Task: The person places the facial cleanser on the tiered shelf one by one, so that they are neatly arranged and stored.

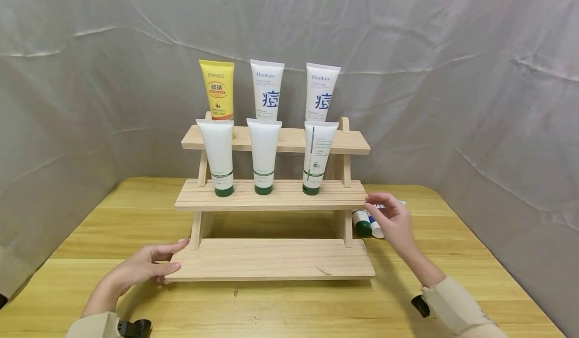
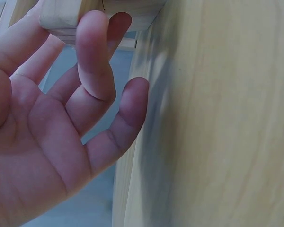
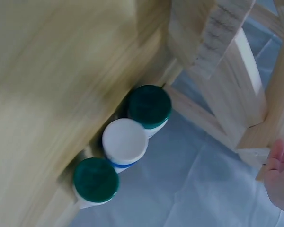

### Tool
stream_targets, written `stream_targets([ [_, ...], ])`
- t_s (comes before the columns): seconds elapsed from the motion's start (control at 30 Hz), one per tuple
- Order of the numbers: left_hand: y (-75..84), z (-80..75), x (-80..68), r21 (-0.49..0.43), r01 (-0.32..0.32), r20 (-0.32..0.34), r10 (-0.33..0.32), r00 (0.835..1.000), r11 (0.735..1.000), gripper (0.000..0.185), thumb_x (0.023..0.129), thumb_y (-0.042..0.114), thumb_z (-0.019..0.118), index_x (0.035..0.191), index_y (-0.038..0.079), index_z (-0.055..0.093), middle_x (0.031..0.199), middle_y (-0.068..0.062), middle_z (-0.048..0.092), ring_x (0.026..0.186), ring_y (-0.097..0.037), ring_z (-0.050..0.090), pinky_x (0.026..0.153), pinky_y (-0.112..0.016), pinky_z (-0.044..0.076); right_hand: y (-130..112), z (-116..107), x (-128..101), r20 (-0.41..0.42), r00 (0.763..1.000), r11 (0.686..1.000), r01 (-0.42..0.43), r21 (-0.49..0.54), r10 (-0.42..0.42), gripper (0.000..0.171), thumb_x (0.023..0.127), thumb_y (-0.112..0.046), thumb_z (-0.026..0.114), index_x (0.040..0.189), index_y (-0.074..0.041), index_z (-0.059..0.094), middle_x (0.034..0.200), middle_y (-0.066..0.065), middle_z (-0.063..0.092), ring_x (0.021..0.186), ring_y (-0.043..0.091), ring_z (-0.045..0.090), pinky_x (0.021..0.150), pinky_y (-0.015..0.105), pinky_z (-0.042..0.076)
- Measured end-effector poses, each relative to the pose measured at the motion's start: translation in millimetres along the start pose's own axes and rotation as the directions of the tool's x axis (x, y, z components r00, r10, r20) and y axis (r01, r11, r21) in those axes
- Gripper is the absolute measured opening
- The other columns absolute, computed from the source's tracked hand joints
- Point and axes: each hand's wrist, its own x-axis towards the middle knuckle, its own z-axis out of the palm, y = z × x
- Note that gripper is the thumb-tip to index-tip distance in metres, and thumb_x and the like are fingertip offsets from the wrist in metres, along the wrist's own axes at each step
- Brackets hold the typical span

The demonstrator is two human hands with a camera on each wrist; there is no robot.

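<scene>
A three-tier wooden display stand point(image 1: 271, 261) stands on the table. My left hand point(image 1: 147, 263) holds the left end of its bottom shelf, the thumb at the front and fingers bent around the edge. In the left wrist view, the fingers point(image 2: 92, 56) curl by the shelf's corner. My right hand point(image 1: 394, 223) pinches the right end of the middle shelf point(image 1: 289, 203) between thumb and fingers. A yellow tube point(image 1: 218, 89) and two white tubes with blue print point(image 1: 267, 91) stand on the top shelf. White tubes with green caps point(image 1: 217, 157), three of them, stand on the middle shelf.
Behind the stand's right side, tubes lie on the wooden table point(image 1: 289, 308), partly hidden by my right hand. In the right wrist view they show two green caps point(image 3: 95, 179) and a white cap point(image 3: 125, 141). Grey cloth point(image 1: 289, 16) hangs behind and at the sides.
</scene>
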Motion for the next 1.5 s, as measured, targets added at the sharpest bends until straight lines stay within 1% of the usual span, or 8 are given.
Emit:
stream_targets([
  [0.47, -0.2, -1.2, -1.1, -0.012, 0.010, 0.008, -0.010, 1.000, 1.000, 0.044, 0.091, 0.014, 0.057, 0.130, 0.033, 0.050, 0.113, -0.026, 0.048, 0.059, -0.009, 0.052, 0.053, -0.025, 0.046, 8, -26, -7, -0.031, 0.995, 0.981, -0.102, -0.168, 0.098, 0.013, 0.083, 0.011, 0.059, 0.096, 0.011, 0.059, 0.090, -0.008, 0.064, 0.083, 0.001, 0.058, 0.068, 0.012, 0.047],
  [0.63, -0.9, -1.2, -0.1, -0.036, -0.003, 0.024, 0.004, 1.000, 0.999, 0.045, 0.091, 0.013, 0.056, 0.122, 0.045, 0.050, 0.107, -0.019, 0.052, 0.059, -0.009, 0.051, 0.053, -0.024, 0.045, 19, -39, -6, 0.014, 0.982, 0.977, -0.187, -0.105, 0.190, 0.014, 0.086, 0.002, 0.060, 0.099, -0.003, 0.063, 0.091, -0.006, 0.065, 0.081, 0.002, 0.059, 0.066, 0.016, 0.050],
  [0.8, -1.7, -1.2, 0.3, -0.052, -0.019, 0.045, 0.022, 0.999, 0.998, 0.049, 0.092, 0.010, 0.054, 0.117, 0.052, 0.049, 0.101, -0.014, 0.053, 0.059, -0.009, 0.051, 0.053, -0.024, 0.045, 66, -65, -7, 0.054, 0.978, 0.980, -0.199, -0.032, 0.200, 0.021, 0.086, -0.006, 0.063, 0.105, 0.002, 0.063, 0.096, 0.001, 0.066, 0.081, 0.006, 0.061, 0.064, 0.018, 0.051],
  [0.97, -1.9, -1.3, 0.4, -0.053, -0.029, 0.052, 0.032, 0.998, 0.998, 0.051, 0.093, 0.009, 0.053, 0.117, 0.054, 0.048, 0.098, -0.013, 0.053, 0.059, -0.008, 0.050, 0.052, -0.024, 0.044, 66, -73, -4, 0.034, 0.966, 0.965, -0.253, -0.072, 0.255, 0.017, 0.086, -0.002, 0.061, 0.103, -0.001, 0.064, 0.094, 0.001, 0.066, 0.080, 0.006, 0.060, 0.064, 0.017, 0.050],
  [1.03, -1.5, -1.3, 0.3, -0.051, -0.026, 0.050, 0.028, 0.998, 0.998, 0.050, 0.092, 0.009, 0.054, 0.116, 0.054, 0.048, 0.098, -0.013, 0.053, 0.059, -0.008, 0.050, 0.052, -0.024, 0.044, 82, -83, -5, 0.019, 0.961, 0.952, -0.271, -0.144, 0.277, 0.021, 0.086, -0.007, 0.063, 0.107, -0.003, 0.063, 0.094, -0.004, 0.065, 0.080, 0.005, 0.060, 0.064, 0.018, 0.050],
  [1.2, -1.1, -1.2, 0.6, -0.047, -0.021, 0.041, 0.023, 0.999, 0.999, 0.050, 0.092, 0.010, 0.054, 0.115, 0.054, 0.049, 0.098, -0.013, 0.054, 0.059, -0.008, 0.050, 0.052, -0.024, 0.044, 162, -126, -4, 0.013, 0.957, 0.951, -0.288, -0.109, 0.291, 0.038, 0.084, -0.009, 0.067, 0.120, -0.005, 0.057, 0.100, 0.002, 0.063, 0.084, 0.008, 0.061, 0.063, 0.021, 0.052],
  [1.33, -1.5, -1.2, 1.0, -0.047, -0.027, 0.043, 0.029, 0.999, 0.999, 0.051, 0.092, 0.009, 0.054, 0.116, 0.054, 0.048, 0.097, -0.014, 0.054, 0.058, -0.008, 0.050, 0.052, -0.024, 0.044, 170, -136, -2, -0.010, 0.947, 0.940, -0.320, -0.114, 0.321, 0.038, 0.084, -0.010, 0.067, 0.120, -0.005, 0.056, 0.101, 0.007, 0.062, 0.084, 0.008, 0.061, 0.063, 0.021, 0.052],
  [1.5, -0.3, -1.4, 1.0, -0.058, -0.023, 0.055, 0.026, 0.998, 0.998, 0.049, 0.093, 0.010, 0.054, 0.117, 0.052, 0.049, 0.096, -0.012, 0.055, 0.058, -0.008, 0.050, 0.052, -0.024, 0.044, 170, -142, -2, -0.011, 0.941, 0.915, -0.332, -0.228, 0.339, 0.045, 0.084, -0.019, 0.068, 0.122, 0.001, 0.053, 0.098, 0.000, 0.062, 0.083, 0.006, 0.061, 0.064, 0.021, 0.052],
])
